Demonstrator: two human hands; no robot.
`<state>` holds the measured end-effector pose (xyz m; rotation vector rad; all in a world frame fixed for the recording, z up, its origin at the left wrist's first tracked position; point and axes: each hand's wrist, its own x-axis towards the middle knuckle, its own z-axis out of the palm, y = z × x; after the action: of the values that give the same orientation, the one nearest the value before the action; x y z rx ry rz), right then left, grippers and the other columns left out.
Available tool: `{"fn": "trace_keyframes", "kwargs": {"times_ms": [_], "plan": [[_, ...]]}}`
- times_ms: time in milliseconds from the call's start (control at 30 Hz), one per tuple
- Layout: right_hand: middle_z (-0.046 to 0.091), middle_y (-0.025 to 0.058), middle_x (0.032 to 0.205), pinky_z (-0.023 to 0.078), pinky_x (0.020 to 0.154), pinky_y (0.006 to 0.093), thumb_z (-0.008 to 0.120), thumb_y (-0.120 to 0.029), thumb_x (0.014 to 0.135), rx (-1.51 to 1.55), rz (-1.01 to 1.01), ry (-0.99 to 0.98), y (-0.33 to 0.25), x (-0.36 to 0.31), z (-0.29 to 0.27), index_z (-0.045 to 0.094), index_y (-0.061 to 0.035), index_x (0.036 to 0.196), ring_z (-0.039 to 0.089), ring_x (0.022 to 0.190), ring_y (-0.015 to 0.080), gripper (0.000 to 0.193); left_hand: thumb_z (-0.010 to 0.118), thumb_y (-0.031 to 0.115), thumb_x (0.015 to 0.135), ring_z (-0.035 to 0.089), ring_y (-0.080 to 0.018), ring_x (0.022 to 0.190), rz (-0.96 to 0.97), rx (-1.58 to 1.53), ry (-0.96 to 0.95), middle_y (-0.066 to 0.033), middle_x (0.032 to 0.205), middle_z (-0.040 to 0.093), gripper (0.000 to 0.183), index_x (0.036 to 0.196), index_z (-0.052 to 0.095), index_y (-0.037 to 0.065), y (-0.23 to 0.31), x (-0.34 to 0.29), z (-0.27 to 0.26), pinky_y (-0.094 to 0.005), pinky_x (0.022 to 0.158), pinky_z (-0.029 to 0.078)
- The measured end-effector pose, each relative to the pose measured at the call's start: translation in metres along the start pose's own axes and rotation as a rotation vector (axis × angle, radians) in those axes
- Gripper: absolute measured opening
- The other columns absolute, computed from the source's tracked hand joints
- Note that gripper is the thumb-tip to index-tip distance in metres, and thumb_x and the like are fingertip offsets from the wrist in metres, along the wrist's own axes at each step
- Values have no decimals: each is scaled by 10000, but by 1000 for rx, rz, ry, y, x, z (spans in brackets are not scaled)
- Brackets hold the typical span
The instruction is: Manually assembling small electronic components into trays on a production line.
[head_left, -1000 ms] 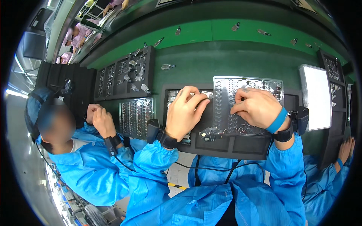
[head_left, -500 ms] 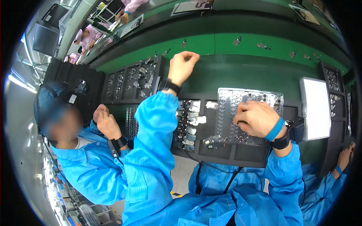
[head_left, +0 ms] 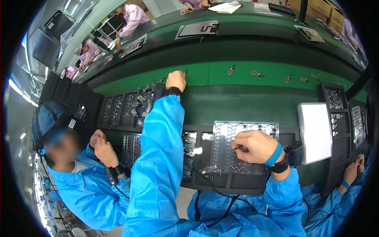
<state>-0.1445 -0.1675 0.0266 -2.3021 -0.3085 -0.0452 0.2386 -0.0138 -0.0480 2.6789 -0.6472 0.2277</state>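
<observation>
My left hand is stretched out to the green belt, its fingers curled down and mostly hidden behind the back of the hand. A small metal part sticks out beside its fingertips and appears to be gripped by them. Over the clear plastic tray, my right hand is closed, with a small dark part pinched between thumb and fingers. Rows of small shaped pockets fill that tray, which rests on a black divided holder. Silvery parts lie in the holder left of the tray.
More metal parts lie spaced along the belt. A black bin of parts stands at left, and a white panel to the right. A co-worker in blue sits close on my left; another's hands show at right.
The view has tilted up, so the bench sits lower. My left hand has gone from above the bench to a part on the belt and closed there. My right hand stays over the tray.
</observation>
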Motion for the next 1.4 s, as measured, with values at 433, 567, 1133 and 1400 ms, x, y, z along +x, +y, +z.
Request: {"fn": "trace_keyframes", "kwargs": {"times_ms": [433, 567, 1133, 1400], "plan": [[670, 1, 844, 450, 663, 229, 738, 20, 822, 523, 76, 500, 19, 6, -13, 693, -13, 923, 589, 739, 59, 115, 619, -4, 931, 699, -197, 902, -25, -1351, -609, -89, 965, 678, 125, 1055, 622, -17, 98, -101, -96, -302, 797, 574], [677, 81, 992, 486, 752, 239, 695, 76, 863, 770, -22, 573, 19, 4, -14, 647, 24, 1034, 610, 877, 98, 185, 603, 36, 953, 712, -214, 781, 64, -1439, -781, -150, 1006, 700, 320, 1258, 518, -12, 118, -164, -130, -310, 670, 577], [710, 134, 1012, 477, 795, 274, 741, 78, 821, 754, 1, 620, 23, 7, 8, 659, 9, 996, 618, 898, 135, 205, 576, 152, 1051, 550, -71, 627, -6, -1445, -917, 2, 740, 559, 217, 1138, 698, -5, 118, -225, -88, -230, 528, 431], [724, 123, 1002, 451, 767, 263, 760, 64, 809, 679, 45, 618, 20, 11, 12, 671, -4, 972, 600, 873, 116, 197, 695, 166, 998, 512, -24, 514, -25, -1315, -728, 11, 710, 634, 187, 1111, 721, 20, 122, -229, -95, -207, 463, 368]]}}
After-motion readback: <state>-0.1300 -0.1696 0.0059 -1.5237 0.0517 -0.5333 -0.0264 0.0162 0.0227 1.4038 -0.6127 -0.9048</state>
